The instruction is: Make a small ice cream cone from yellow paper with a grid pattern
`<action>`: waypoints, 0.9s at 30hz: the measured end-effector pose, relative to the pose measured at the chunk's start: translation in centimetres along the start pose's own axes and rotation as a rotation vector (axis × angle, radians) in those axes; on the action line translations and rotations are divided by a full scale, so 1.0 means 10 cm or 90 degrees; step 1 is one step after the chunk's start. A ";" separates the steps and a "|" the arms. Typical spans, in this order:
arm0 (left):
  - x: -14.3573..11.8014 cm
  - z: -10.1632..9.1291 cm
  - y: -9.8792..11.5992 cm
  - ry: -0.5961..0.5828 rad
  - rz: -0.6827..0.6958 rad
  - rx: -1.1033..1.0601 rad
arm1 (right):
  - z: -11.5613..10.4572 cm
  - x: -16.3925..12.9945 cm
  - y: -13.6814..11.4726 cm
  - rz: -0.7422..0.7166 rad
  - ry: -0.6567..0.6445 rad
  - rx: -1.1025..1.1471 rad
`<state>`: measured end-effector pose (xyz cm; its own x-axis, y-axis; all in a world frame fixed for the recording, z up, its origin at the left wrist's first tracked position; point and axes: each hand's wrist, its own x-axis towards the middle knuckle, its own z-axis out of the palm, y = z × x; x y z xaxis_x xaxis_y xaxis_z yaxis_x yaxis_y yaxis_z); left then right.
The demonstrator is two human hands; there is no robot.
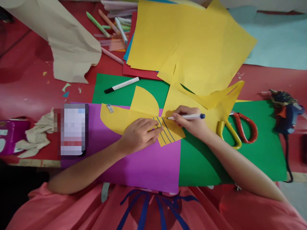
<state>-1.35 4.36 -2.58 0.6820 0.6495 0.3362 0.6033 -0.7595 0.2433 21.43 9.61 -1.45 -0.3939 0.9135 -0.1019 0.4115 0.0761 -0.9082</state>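
"Red worktop (24, 73), littered with coloured sheets and scraps. Where's the piece being worked?"

"Centre. One yellow cutout (127, 118), lying mostly on the purple sheet (144, 166), its right end over the green sheet (203, 169). Dark blue lines (169, 129) slant across that end."

"Hands?"

"Left hand (139, 134) lies palm down on the cutout, fingers extended and slightly parted; its grip clasps nothing, just presses. Right hand (194, 126) has a narrow grip, pinched round a white pen (192, 117) near the tip, which sits at the upper edge beside the lines."

"How would the cutout handle?"

"Light, I judge, and fairly stiff for paper — likely card. Apt to slide on the smooth sheet beneath, and to crease if squeezed. Flat fingers are the right hold here; for lifting, I'd take the broad rounded left end, clear of any damp ink."

"And that curved yellow fin (145, 102) above?"

"Joined or merely laid against it, can't tell. I'd support both together."

"Anything near?"

"Scissors (238, 123), right of the right hand, on the green sheet, blades mostly hidden under yellow paper (230, 99)."
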 end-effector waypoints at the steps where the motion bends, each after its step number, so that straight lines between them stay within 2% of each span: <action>1: 0.00 0.00 0.00 -0.002 0.000 -0.002 | 0.00 0.00 0.00 -0.003 0.000 -0.005; 16: -0.01 0.02 -0.02 -0.007 0.003 0.008 | -0.04 -0.04 -0.02 -0.020 -0.049 -0.058; 27: 0.01 -0.01 0.00 -0.012 -0.001 0.009 | -0.07 -0.15 -0.05 0.011 -0.072 -0.043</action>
<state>-1.35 4.42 -2.51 0.6884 0.6513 0.3191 0.6100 -0.7580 0.2310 22.42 8.48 -0.60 -0.4745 0.8644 -0.1662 0.4724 0.0907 -0.8767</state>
